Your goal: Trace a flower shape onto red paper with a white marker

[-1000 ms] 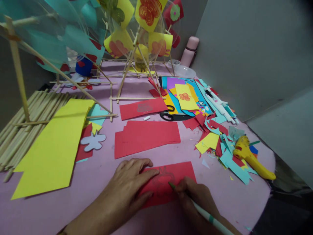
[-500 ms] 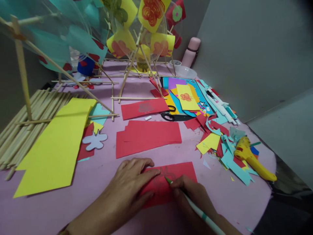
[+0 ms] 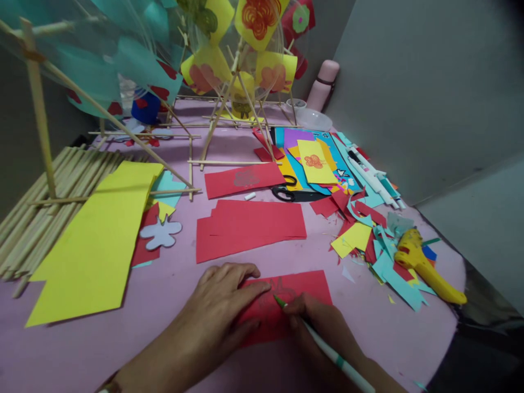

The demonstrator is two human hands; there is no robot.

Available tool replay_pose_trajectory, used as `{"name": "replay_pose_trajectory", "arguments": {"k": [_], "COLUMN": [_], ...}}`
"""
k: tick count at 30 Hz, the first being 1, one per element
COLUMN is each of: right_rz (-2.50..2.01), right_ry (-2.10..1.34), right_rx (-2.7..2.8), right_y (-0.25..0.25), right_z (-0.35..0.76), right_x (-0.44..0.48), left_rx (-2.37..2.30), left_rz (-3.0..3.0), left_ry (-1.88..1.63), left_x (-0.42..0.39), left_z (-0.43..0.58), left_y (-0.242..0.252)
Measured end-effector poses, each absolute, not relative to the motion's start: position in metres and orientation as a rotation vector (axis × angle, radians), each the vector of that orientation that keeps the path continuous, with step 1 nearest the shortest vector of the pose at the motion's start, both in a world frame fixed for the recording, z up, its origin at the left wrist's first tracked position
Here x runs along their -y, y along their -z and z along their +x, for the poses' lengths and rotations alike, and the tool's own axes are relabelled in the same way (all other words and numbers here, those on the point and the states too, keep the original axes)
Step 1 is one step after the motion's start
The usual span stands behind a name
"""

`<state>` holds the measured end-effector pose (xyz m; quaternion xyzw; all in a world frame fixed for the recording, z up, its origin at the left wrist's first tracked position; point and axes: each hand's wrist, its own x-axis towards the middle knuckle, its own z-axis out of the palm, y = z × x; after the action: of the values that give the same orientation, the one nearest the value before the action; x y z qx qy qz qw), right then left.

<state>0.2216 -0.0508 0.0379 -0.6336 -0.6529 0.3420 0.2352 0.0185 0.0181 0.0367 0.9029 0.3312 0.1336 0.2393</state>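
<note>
A red paper rectangle [image 3: 311, 285] lies flat on the pink table in front of me, with a dark butterfly-like outline drawn on it. My left hand [image 3: 227, 300] rests on the paper's left side, fingers stretched out. In my right hand [image 3: 315, 322] is a white marker [image 3: 329, 350] with a green tip, which meets the paper inside the outline. Just beyond are overlapping red paper sheets [image 3: 254, 222]. A second red strip [image 3: 245, 180] with a dark drawing lies farther back, and a small white marker cap [image 3: 250, 196] sits near it.
Left are yellow sheets [image 3: 94, 240], wooden sticks [image 3: 53, 191] and a flower-shaped cutout [image 3: 161, 232]. Right are paper scraps [image 3: 354, 237], a yellow glue gun [image 3: 428, 267], markers [image 3: 374, 177] and black-handled scissors [image 3: 285, 191]. Stick frames [image 3: 213, 125] with paper wheels and a pink bottle [image 3: 323, 86] stand behind.
The marker tip has shifted very slightly left on the red paper. My left hand keeps its place, and the whole view has moved a little.
</note>
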Motion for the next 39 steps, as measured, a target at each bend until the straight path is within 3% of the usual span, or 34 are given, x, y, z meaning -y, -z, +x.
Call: {"name": "replay_pose_trajectory", "arguments": {"k": [39], "right_rz": [-1.683], "right_ry": [-1.099], "right_rx": [1.665], "right_y": [-0.04], "right_z": [0.222], "right_x": [0.051], "left_rx": [-0.925], "left_rz": [2.477], "left_ry": [-0.381], "left_x": [-0.017], "left_z": [0.019], "left_y": [-0.038]}}
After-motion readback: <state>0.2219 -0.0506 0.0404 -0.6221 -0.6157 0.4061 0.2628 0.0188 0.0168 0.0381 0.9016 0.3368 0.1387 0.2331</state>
